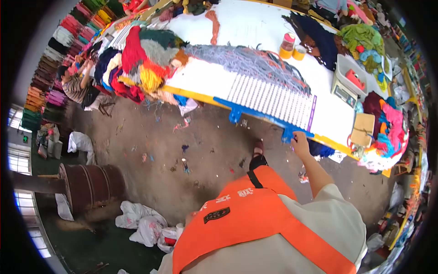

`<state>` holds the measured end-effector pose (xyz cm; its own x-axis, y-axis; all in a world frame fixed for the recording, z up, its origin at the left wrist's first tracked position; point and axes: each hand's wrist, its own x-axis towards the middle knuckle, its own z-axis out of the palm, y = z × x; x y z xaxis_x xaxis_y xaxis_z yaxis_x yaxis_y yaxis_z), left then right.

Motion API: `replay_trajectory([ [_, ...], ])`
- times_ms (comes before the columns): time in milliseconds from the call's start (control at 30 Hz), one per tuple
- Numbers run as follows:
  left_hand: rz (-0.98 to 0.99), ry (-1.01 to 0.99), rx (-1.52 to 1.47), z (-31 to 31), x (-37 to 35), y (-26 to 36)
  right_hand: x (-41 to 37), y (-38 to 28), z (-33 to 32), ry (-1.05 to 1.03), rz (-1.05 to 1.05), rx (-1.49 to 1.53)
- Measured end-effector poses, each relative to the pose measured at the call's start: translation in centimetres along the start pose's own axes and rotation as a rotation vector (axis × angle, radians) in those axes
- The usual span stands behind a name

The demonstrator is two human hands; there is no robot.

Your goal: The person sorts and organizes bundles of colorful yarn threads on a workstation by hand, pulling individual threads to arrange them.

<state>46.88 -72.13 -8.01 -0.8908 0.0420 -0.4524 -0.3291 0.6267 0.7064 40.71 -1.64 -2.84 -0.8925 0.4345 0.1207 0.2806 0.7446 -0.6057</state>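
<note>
My right hand (pixel 299 143) is at the near edge of the white table, its fingers curled on the blue bar (pixel 260 115) that runs along that edge. Two blue tabs hang from the bar, one right beside my fingers. Behind the bar lies a white slatted board (pixel 269 98) with rows of small marks and a purple strip (pixel 312 113) at its right end. Grey-blue yarn strands (pixel 246 61), with some orange among them, spread across the board's far side. My left hand does not show; my orange apron (pixel 242 223) fills the lower middle.
Colourful yarn heaps (pixel 148 59) cover the table's left end. Thread cones (pixel 287 43), a scale (pixel 343 93) with a bin and a cardboard box (pixel 363 129) stand right. A person (pixel 75 86) is at far left. A brown drum (pixel 93 185) and white sacks (pixel 141 223) are on the floor.
</note>
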Motion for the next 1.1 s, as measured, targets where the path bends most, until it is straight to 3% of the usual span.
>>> replay_trajectory([
  [33,-0.043,-0.007,-0.003,0.7,1.6,3.2,2.3,-0.3,-0.6,-0.100,0.151,0.084],
  [100,-0.147,-0.028,0.000,0.5,5.5,9.6,6.4,0.3,-1.1,-0.234,0.259,0.161],
  [167,-0.485,0.123,-0.585,2.0,11.0,16.4,10.7,2.3,-0.9,-0.278,0.176,0.103],
  [233,-0.371,0.099,-0.575,3.8,13.7,26.0,15.1,3.1,-1.6,-0.300,0.088,0.157],
  [267,-0.259,0.066,-0.549,4.5,14.4,29.5,17.4,6.8,0.4,-0.269,-0.121,0.016],
  [300,-0.265,0.074,-0.536,5.3,15.3,30.9,19.5,7.3,0.4,-0.328,0.062,-0.010],
  [367,-0.003,-0.184,-0.253,6.5,16.8,33.3,23.8,8.0,0.2,-0.392,0.146,-0.094],
  [400,-0.010,-0.181,-0.246,6.8,17.5,32.6,25.3,8.7,0.7,-0.215,0.074,-0.057],
  [467,-0.002,-0.294,-0.010,8.0,18.6,30.1,28.7,8.0,0.4,-0.040,0.280,-0.077],
  [500,-0.006,-0.294,-0.007,8.5,19.5,27.2,30.1,6.7,0.2,0.040,0.236,-0.084],
  [533,-0.140,-0.312,0.023,8.7,20.3,23.9,31.0,5.6,0.4,0.118,0.195,-0.092],
  [567,-0.274,-0.330,0.055,8.6,21.0,22.5,31.7,4.4,0.8,0.162,0.076,-0.070],
  [600,-0.278,-0.334,0.061,8.2,21.3,23.1,32.1,1.5,0.6,0.116,0.114,-0.104],
  [667,-0.164,-0.170,0.290,6.8,20.7,26.1,32.1,-3.3,1.6,0.063,0.105,-0.176],
  [700,-0.165,-0.178,0.294,6.2,21.3,28.2,31.9,-4.8,2.5,0.055,0.057,-0.214],
  [767,-0.231,-0.156,0.663,5.4,25.1,34.7,32.5,-6.8,4.8,0.003,0.041,-0.163],
  [833,0.067,-0.018,0.522,5.3,29.9,36.5,33.5,-7.6,7.3,0.023,0.019,-0.197],
  [967,0.347,-0.086,0.621,5.0,41.1,42.3,35.7,-8.1,10.8,0.036,0.143,-0.267],
  [1100,0.339,-0.136,0.753,6.0,51.6,48.2,37.2,-7.2,12.8,-0.074,0.238,-0.378],
])
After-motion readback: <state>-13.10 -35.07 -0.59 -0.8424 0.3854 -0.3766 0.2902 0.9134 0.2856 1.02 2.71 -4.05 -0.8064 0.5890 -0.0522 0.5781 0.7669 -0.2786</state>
